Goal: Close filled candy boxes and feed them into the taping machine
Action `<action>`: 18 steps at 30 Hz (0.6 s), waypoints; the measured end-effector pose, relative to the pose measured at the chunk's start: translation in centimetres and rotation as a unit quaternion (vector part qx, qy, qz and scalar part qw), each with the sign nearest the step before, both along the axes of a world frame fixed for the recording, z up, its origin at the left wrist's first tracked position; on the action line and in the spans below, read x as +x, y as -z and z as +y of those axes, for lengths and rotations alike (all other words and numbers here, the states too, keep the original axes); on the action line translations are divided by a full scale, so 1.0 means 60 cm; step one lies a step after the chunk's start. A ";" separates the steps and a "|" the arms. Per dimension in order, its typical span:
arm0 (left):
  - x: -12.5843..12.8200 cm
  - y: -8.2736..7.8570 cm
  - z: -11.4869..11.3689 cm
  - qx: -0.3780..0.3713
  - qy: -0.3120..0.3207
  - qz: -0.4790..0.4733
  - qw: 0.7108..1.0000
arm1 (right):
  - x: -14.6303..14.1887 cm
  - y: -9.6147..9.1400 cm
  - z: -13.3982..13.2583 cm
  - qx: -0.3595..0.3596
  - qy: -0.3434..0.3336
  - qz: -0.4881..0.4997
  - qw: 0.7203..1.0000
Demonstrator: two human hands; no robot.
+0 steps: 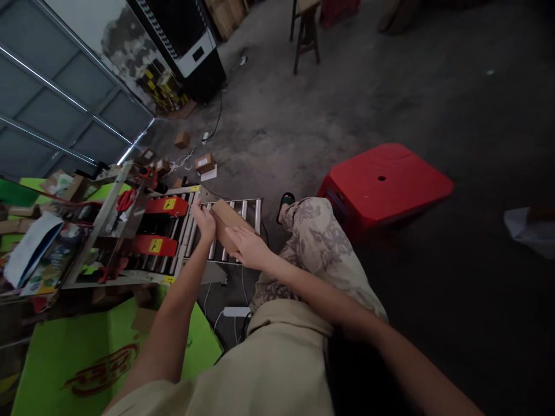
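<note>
box on the rollers, short of the red guides

you hold the cardboard box (pixel 228 219) between both hands, at the centre of the view, on the near end of the roller bed (pixel 248 209). your left hand (pixel 203 222) has its grip closed on the box's end at 9 o'clock, thumb on top. your right hand (pixel 248 247) lies against its side at 5 o'clock, palm flat and fingers straight, pressing rather than clasping.

what looks done: the box is closed and up on the rollers. what looks left: it sits outside the machine, with the red guides (pixel 167 206) just beyond your left hand at 9 o'clock and nothing between them.

edges and room: the rollers end just past the box at 1 o'clock, so the box sits near that drop. your knee (pixel 310 237) crowds the right hand at 3 o'clock, and the red stool (pixel 385 182) stands beyond it. the bare floor at 12 o'clock holds small boxes (pixel 204 163) and cables, well apart from you. a green carton (pixel 108 352) fills the space under your left forearm at 7 o'clock.
</note>
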State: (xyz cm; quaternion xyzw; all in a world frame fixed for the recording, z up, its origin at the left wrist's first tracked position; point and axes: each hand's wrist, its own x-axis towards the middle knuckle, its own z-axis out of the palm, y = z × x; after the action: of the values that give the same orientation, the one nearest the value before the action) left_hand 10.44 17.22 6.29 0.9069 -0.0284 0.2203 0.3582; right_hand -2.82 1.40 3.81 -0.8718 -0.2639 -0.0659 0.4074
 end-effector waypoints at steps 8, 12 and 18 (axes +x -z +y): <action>-0.165 0.008 -0.013 0.191 0.362 0.074 0.909 | 0.018 -0.002 -0.048 0.277 -0.017 0.061 0.959; -0.185 0.016 -0.023 0.285 0.298 0.074 0.908 | 0.016 0.008 -0.079 0.445 0.170 0.105 0.873; -0.104 0.010 0.048 0.270 0.118 0.111 0.949 | -0.005 0.032 -0.168 0.443 0.249 0.135 0.850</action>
State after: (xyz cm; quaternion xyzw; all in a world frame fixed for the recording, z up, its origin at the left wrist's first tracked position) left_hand 4.17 20.08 5.68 0.9785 -0.1541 0.0588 0.1242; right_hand -3.15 -8.66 1.89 -0.6353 0.0772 -0.1571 0.7522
